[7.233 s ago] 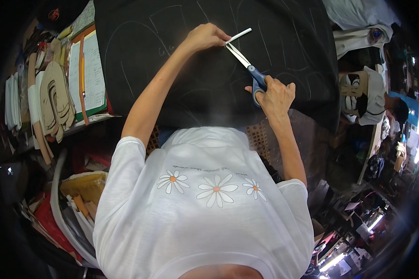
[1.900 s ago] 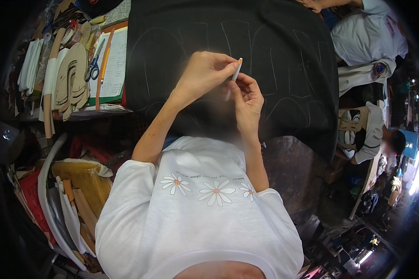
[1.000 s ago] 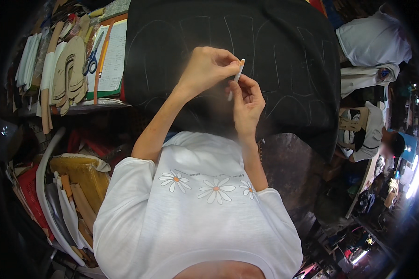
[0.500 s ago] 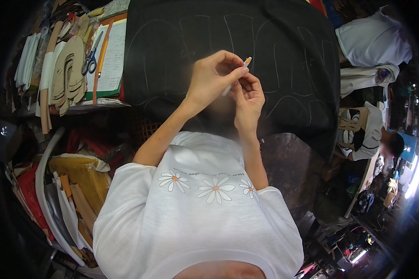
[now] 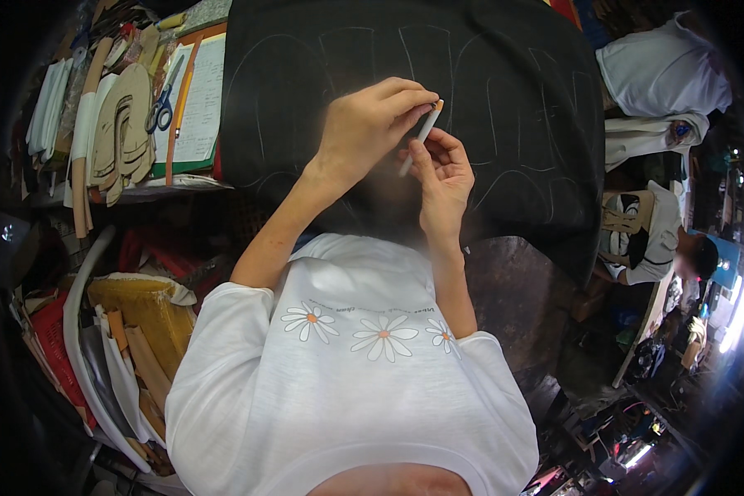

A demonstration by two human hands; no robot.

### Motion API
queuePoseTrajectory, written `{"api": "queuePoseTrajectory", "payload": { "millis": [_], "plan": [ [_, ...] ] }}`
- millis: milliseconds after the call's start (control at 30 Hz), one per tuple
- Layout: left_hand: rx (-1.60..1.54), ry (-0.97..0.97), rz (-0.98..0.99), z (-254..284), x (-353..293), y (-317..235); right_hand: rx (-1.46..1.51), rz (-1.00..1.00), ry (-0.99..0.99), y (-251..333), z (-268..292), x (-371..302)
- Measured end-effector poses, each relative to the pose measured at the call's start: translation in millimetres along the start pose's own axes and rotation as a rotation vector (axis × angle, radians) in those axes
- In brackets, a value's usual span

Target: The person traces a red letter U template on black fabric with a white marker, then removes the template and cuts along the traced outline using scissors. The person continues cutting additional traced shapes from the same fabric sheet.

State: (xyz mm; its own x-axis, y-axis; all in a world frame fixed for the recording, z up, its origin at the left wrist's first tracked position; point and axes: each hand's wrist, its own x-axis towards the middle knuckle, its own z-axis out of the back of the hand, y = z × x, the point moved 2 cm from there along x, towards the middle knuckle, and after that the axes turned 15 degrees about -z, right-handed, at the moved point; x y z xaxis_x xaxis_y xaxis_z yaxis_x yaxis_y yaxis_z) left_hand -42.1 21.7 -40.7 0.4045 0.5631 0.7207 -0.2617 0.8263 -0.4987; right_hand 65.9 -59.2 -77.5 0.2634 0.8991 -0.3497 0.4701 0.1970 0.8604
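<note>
A slim white pencil-like stick with an orange tip is held at a slant over a black cloth. My right hand pinches its lower shaft between thumb and fingers. At the upper end, the fingers of my left hand are pinched together against the orange tip. Thin white outlines of curved and straight-sided pieces are drawn on the cloth beneath both hands.
To the left, scissors, an orange pencil and beige cut patterns lie by written papers. Rolled materials fill a space below. At the right, a person sits beyond white cloth.
My left hand has shifted up along the stick, from its middle to its orange end, uncovering the white shaft. My right hand keeps its hold, almost unmoved.
</note>
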Motion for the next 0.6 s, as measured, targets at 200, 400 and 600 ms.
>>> {"api": "queuePoseTrajectory", "payload": {
  "millis": [200, 400, 600],
  "plan": [
    [0.164, -0.018, -0.137, -0.6, 2.7, -3.7, 0.017, 0.034, 0.028, 1.4, -0.1, -0.9],
    [0.198, 0.002, -0.158, -0.7, 4.4, -6.1, -0.004, 0.046, 0.029, 2.1, 0.7, -1.9],
    [0.246, 0.034, -0.230, -0.4, 5.6, -0.4, 0.013, 0.008, 0.014, 2.5, 0.3, -1.3]
  ]
}}
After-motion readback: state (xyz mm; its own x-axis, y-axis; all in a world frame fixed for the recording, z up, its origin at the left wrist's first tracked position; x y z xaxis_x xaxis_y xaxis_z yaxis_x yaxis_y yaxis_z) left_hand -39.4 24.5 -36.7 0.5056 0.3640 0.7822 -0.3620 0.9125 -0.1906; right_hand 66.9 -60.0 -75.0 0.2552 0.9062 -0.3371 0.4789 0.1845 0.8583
